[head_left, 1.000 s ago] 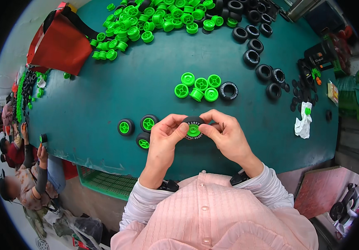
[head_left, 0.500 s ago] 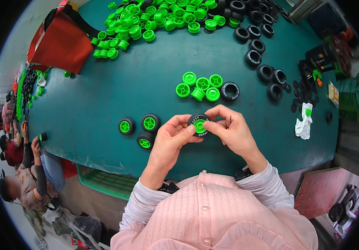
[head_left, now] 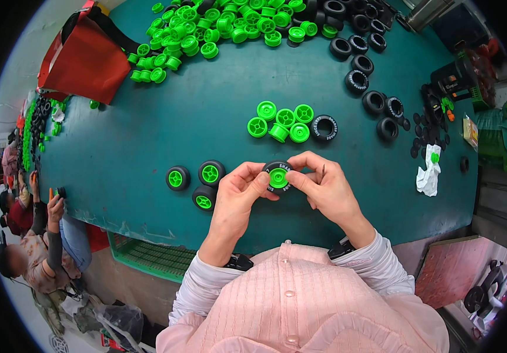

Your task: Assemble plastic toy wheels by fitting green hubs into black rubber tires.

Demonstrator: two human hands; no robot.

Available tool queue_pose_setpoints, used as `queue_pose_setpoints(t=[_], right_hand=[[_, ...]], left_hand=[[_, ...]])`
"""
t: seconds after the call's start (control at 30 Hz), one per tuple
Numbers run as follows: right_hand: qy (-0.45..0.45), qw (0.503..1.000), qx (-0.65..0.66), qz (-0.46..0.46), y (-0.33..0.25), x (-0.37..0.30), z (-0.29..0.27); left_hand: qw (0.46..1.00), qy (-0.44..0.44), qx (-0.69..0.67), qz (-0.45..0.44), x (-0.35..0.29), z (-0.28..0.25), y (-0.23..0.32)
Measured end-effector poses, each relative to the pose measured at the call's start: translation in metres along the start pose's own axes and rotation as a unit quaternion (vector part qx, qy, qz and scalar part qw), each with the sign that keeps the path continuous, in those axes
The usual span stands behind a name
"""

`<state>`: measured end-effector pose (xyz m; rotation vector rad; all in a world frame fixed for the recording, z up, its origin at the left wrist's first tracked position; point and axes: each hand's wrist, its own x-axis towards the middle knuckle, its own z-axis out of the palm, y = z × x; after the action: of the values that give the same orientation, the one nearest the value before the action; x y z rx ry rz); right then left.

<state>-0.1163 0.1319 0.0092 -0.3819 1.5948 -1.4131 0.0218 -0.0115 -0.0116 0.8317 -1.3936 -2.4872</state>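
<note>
Between my two hands is a toy wheel (head_left: 278, 178), a black tyre with a bright green rim seated inside it. My left hand (head_left: 243, 191) grips its left side, thumb on the tyre's face. My right hand (head_left: 324, 187) is closed on the right side, its thumb at the edge of the green rim. The fingers behind the wheel are partly hidden. Left of my hands stand three wheels with tyres on, one of them a black-tyred wheel (head_left: 177, 177). Beyond my hands lies a cluster of bare green rims (head_left: 285, 117), with a loose black tyre (head_left: 324, 127) beside it.
A large heap of green rims (head_left: 224, 26) covers the far side of the green table (head_left: 218, 100). Black tyres (head_left: 374, 102) trail down the right. A red container (head_left: 86, 59) stands far left. Crumpled white paper (head_left: 428, 173) lies right. Other people sit along the left edge.
The wheel has turned between my fingers, so the tyre's lettering sits differently. My right thumb has shifted from the rim's middle towards its edge.
</note>
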Motion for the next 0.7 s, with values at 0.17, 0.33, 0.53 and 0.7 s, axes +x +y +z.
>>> queue_pose_setpoints(t=[0.17, 0.33, 0.53, 0.7], right_hand=[[-0.017, 0.999, 0.028, 0.032, -0.002, 0.002, -0.004], [0.007, 0.993, -0.01, -0.118, 0.007, 0.011, -0.008], [0.055, 0.989, -0.03, -0.132, 0.021, 0.009, -0.003], [0.053, 0.992, 0.001, -0.111, 0.013, 0.01, 0.007]], left_hand=[[0.999, -0.031, -0.039, 0.003, 0.0, -0.005, -0.007], [0.986, -0.057, -0.158, -0.011, 0.004, 0.002, -0.002], [0.993, -0.006, -0.118, 0.011, 0.003, 0.001, 0.003], [0.998, 0.009, -0.048, 0.025, 0.0, 0.007, -0.002]])
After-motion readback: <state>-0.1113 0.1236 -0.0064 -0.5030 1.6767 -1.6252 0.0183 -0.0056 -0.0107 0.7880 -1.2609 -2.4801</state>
